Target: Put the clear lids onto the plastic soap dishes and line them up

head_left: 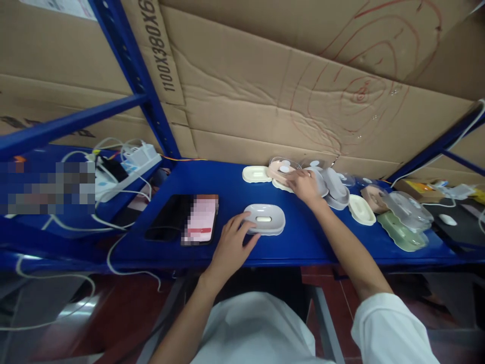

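Note:
My left hand point(230, 246) rests on the blue shelf point(303, 242), fingers touching the left edge of a grey oval soap dish point(265, 218). My right hand point(304, 186) reaches further back and lies on a pink soap dish with a clear lid point(279, 169). A cream dish point(256, 174) sits just left of that one. Grey and clear dish parts point(333, 188) are stacked right beside my right hand.
More dishes lie to the right: a cream one point(361, 210), a pink one point(373, 197), a green one under a clear lid point(403, 232). A phone point(200, 220) and a dark tablet point(168, 217) lie left. A power strip with cables point(125, 169) sits far left. Cardboard lines the back.

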`<state>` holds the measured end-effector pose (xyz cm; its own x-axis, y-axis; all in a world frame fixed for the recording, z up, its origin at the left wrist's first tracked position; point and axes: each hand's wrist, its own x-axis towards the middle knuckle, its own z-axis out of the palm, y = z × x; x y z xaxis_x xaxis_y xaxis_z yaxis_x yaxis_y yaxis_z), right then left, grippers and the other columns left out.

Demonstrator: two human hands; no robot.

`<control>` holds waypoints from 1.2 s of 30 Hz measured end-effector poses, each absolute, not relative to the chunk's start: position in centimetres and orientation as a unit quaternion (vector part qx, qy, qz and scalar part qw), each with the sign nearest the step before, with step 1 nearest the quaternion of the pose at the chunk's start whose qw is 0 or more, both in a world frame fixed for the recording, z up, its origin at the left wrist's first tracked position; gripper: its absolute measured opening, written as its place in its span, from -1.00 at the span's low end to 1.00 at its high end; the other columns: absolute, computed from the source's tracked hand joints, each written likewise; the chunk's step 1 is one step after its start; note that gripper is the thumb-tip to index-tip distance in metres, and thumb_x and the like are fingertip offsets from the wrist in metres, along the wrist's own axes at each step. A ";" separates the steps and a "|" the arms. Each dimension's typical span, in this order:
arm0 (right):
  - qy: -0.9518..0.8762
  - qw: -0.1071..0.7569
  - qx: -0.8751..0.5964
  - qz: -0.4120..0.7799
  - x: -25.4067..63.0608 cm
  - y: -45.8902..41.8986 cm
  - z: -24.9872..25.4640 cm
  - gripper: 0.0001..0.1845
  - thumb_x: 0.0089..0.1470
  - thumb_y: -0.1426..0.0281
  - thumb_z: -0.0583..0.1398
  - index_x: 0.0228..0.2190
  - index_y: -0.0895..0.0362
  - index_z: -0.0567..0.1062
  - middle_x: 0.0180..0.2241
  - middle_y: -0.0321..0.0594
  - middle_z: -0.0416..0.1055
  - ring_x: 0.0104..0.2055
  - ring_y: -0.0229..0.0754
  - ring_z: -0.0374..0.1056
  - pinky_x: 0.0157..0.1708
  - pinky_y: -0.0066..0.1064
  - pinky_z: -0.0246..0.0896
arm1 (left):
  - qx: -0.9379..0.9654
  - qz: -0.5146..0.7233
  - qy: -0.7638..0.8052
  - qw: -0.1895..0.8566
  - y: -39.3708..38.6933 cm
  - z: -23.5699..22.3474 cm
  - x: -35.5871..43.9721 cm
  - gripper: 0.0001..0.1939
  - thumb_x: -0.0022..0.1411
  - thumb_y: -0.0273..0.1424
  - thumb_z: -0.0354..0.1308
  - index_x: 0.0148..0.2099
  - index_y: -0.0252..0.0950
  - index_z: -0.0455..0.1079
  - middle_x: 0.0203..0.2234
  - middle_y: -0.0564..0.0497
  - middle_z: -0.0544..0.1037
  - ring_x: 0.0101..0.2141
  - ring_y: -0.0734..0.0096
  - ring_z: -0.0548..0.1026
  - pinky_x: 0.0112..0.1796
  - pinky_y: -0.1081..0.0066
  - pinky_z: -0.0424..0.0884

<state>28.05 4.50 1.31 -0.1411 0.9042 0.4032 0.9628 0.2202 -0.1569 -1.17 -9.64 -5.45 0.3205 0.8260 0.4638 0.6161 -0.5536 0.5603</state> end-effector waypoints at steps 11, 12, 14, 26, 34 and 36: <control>-0.573 0.483 -0.618 0.235 33.0 -6.3 -0.9 -0.36 0.31 -0.16 0.14 0.07 0.07 0.55 -0.33 -0.22 0.56 -0.50 -0.18 0.44 -0.44 -0.30 0.42 | 0.795 0.402 0.422 0.170 -10.1 -5.8 -1.7 -0.94 0.42 -0.38 0.29 -0.08 -0.17 0.48 0.20 -0.07 0.51 0.23 0.05 0.44 0.21 0.04 0.41; -0.570 0.460 -0.639 0.234 33.3 -7.4 -1.8 -0.34 0.30 -0.19 0.13 0.06 0.08 0.56 -0.29 -0.17 0.58 -0.49 -0.17 0.45 -0.45 -0.28 0.43 | 0.795 0.403 0.421 0.170 -10.1 -5.7 -1.7 -0.94 0.43 -0.38 0.28 -0.08 -0.17 0.48 0.20 -0.07 0.51 0.23 0.05 0.44 0.22 0.04 0.41; -0.590 0.412 -0.670 0.180 33.6 -9.5 -3.4 -0.32 0.31 -0.18 0.11 0.10 0.08 0.57 -0.06 -0.01 0.60 -0.25 -0.05 0.56 -0.22 -0.14 0.54 | 0.796 0.403 0.419 0.171 -10.2 -5.7 -1.7 -0.95 0.43 -0.38 0.28 -0.08 -0.16 0.49 0.20 -0.07 0.51 0.22 0.06 0.44 0.22 0.04 0.41; -0.716 0.303 -0.628 0.036 32.2 -14.7 -4.3 -0.39 0.35 0.00 0.24 0.32 -0.07 0.45 0.38 -0.01 0.32 0.40 0.18 0.28 0.38 0.20 0.22 | 0.780 0.401 0.434 0.205 -10.3 -5.7 -1.5 -0.64 0.42 -0.35 0.29 0.22 -0.08 0.43 0.38 -0.07 0.35 0.33 0.06 0.40 0.30 0.06 0.39; -0.875 0.229 -0.425 0.041 23.4 -11.0 -2.7 -0.31 0.37 0.10 0.25 0.42 -0.10 0.29 0.46 -0.11 0.21 0.54 0.14 0.05 0.44 0.17 0.16 | 0.779 0.416 0.403 0.239 -10.1 -6.2 -1.7 -0.16 0.39 -0.37 0.33 0.54 0.03 0.00 0.41 -0.10 0.32 0.38 0.08 0.32 0.36 0.05 0.30; -0.890 0.210 -0.402 0.036 22.8 -10.5 -2.7 -0.28 0.37 0.12 0.26 0.45 -0.10 0.24 0.47 -0.12 0.19 0.54 0.14 0.04 0.44 0.17 0.16 | 0.783 0.418 0.398 0.231 -10.0 -6.3 -1.9 -0.15 0.39 -0.37 0.33 0.55 0.04 -0.02 0.40 -0.11 0.33 0.36 0.05 0.34 0.34 0.01 0.32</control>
